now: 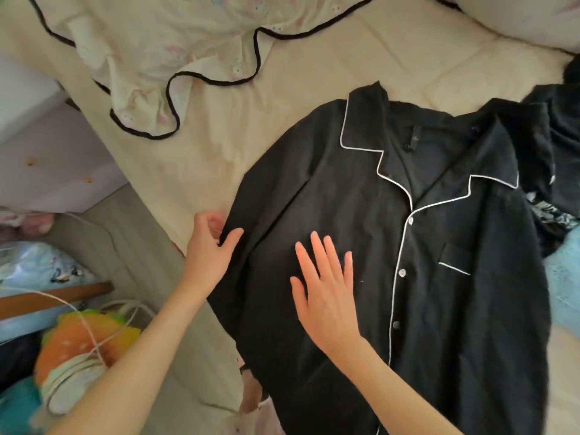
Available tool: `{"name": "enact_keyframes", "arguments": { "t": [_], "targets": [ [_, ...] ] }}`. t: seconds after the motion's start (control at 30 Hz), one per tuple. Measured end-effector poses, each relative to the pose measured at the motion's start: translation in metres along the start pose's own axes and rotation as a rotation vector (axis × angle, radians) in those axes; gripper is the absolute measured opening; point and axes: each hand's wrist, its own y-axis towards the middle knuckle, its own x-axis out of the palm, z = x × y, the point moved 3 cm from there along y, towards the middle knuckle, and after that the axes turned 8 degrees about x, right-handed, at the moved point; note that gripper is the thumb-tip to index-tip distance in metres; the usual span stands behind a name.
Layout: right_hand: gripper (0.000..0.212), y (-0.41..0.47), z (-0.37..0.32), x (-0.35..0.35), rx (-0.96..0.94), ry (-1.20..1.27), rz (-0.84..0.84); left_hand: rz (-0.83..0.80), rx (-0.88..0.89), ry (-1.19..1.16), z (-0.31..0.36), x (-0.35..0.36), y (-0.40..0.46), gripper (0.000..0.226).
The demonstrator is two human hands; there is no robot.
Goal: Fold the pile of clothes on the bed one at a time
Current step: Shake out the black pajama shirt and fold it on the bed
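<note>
A black pyjama shirt (439, 246) with white piping lies front-up and buttoned on the cream bed (314, 73). Its collar points toward the far side and a chest pocket sits at the right. My left hand (208, 246) grips the shirt's left edge, with the thumb on top of the cloth and the fingers curled beneath. My right hand (326, 293) lies flat on the shirt's front, fingers straight and spread. A pile of dark clothes (561, 120) lies at the bed's right edge.
A cream quilt with black trim (163, 58) is bunched at the far left of the bed. A pale blue cloth (565, 277) lies at the right. Beside the bed on the left are bags, a cable and a colourful toy (88, 337).
</note>
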Motion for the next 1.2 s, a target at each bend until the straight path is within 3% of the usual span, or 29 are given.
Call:
{"name": "enact_keyframes", "arguments": {
  "t": [0.13,0.23,0.33,0.4,0.5,0.57,0.63,0.73,0.83,0.97,1.2],
  "targets": [
    [0.056,-0.030,0.000,0.031,0.094,-0.066,-0.105,-0.221,-0.132,-0.038,-0.042,-0.008,-0.010,0.031],
    [0.059,-0.025,0.007,0.043,0.124,-0.138,-0.169,-0.197,-0.045,-0.049,-0.047,-0.027,-0.003,0.014],
    [0.061,-0.023,0.002,0.047,0.150,-0.182,-0.184,-0.210,0.112,0.004,-0.040,-0.050,0.001,0.015],
    [0.061,-0.024,0.001,0.045,0.152,-0.187,-0.199,-0.145,0.206,0.052,-0.029,-0.064,0.005,0.021],
    [0.061,-0.026,0.007,0.037,0.151,-0.184,-0.238,0.131,0.212,0.031,-0.013,-0.103,0.023,0.026],
    [0.061,-0.026,0.006,0.032,0.149,-0.176,-0.258,0.211,0.234,0.035,-0.010,-0.128,0.035,0.026],
    [0.061,-0.025,0.003,0.030,0.170,-0.152,-0.260,0.149,0.293,0.099,-0.009,-0.138,0.038,0.032],
    [0.059,-0.031,-0.006,0.028,0.231,-0.114,-0.217,-0.144,0.319,0.332,-0.017,-0.130,0.027,0.049],
    [0.058,-0.045,-0.018,0.031,0.238,-0.085,-0.180,-0.310,0.311,0.570,-0.032,-0.125,0.020,0.039],
    [0.056,-0.057,-0.022,0.036,0.268,0.022,-0.245,-0.211,0.252,0.340,-0.024,-0.150,0.030,0.040],
    [0.055,-0.051,-0.018,0.034,0.286,0.029,-0.335,0.099,0.370,0.557,-0.012,-0.190,0.047,0.036]
  ]
}}
